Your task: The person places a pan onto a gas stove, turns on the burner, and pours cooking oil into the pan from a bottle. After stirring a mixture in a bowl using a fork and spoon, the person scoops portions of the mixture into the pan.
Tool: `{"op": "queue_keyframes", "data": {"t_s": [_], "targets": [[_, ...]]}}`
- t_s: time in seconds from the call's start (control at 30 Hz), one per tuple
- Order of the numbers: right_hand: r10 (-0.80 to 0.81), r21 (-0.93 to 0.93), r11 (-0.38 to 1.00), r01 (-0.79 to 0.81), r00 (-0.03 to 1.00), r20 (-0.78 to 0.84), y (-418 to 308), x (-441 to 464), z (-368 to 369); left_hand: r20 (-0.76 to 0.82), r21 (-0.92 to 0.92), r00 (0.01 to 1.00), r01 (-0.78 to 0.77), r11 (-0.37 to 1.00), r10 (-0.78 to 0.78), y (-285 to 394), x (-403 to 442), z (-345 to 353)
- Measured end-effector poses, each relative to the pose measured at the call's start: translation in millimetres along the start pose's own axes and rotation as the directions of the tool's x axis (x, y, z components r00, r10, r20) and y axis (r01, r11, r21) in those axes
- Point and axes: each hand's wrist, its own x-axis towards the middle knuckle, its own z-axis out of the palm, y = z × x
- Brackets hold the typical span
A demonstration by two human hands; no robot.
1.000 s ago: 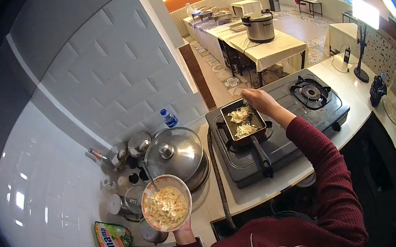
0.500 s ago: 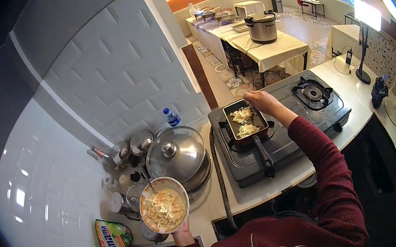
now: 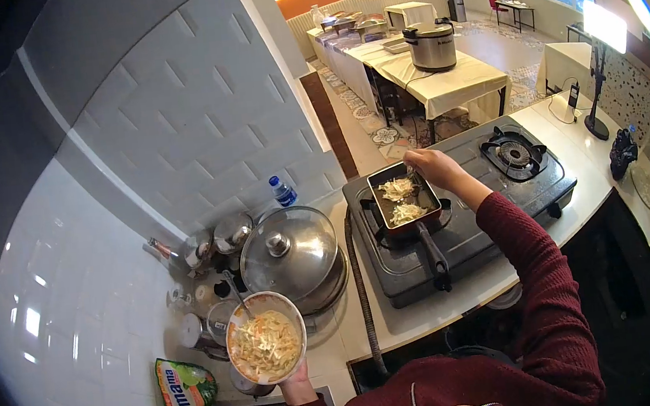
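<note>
My left hand [image 3: 298,378] holds a bowl [image 3: 297,313] from below, beside the large lidded pan. Shredded batter mix [image 3: 267,346] fills the bowl, and a spoon handle [image 3: 235,290] leans out over its rim. My right hand [image 3: 425,163] is closed in a pinch at the far right corner of a small square pan [image 3: 395,229]; whatever it grips there is too small to make out. Two shredded portions, a far one [image 3: 396,189] and a near one [image 3: 407,213], lie apart in the pan, which sits on the left burner.
The black gas stove [image 3: 484,227] has a second burner [image 3: 514,152] at right. A glass-lidded pan [image 3: 288,255], a water bottle [image 3: 282,191], jars [image 3: 232,232] and a detergent pouch [image 3: 185,386] stand at left. A lamp [image 3: 598,126] and a black bag [image 3: 622,153] are on the right counter.
The bowl in my left hand has moved slightly left and down in view. My right hand has stayed at the pan's far corner, shifting only slightly. The two portions remain in the pan.
</note>
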Motion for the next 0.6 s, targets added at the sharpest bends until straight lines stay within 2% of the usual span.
{"op": "queue_keyframes", "data": {"t_s": [0.13, 0.23, 0.37, 0.43, 0.57, 0.6], "targets": [[-0.003, 0.049, 0.999, 0.004, 1.000, -0.017, 2, -6, 14, 0.005, -0.003, 1.000, -0.006, 1.000, 0.007, 1, 0, 0], [0.020, 0.086, 0.996, -0.022, 0.999, 0.027, -8, -4, 12, 0.005, 0.002, 1.000, -0.008, 1.000, 0.008, 2, -1, 2], [-0.048, 0.107, 0.993, 0.047, 0.999, 0.006, -17, 2, 1, 0.009, 0.017, 1.000, -0.027, 0.999, 0.027, 1, -2, 5], [-0.053, 0.124, 0.991, 0.057, 0.998, -0.031, -7, 7, 4, 0.002, -0.039, 1.000, -0.001, 0.999, 0.001, 3, -2, 3], [-0.008, 0.052, 0.999, 0.006, 0.999, 0.037, -5, 2, 1, -0.038, -0.087, 0.999, 0.006, 0.996, -0.009, 4, -6, 8], [0.003, 0.052, 0.999, -0.005, 0.999, 0.047, -6, -1, 1, 0.023, -0.044, 1.000, 0.006, 0.999, -0.005, 5, -4, 5]]}}
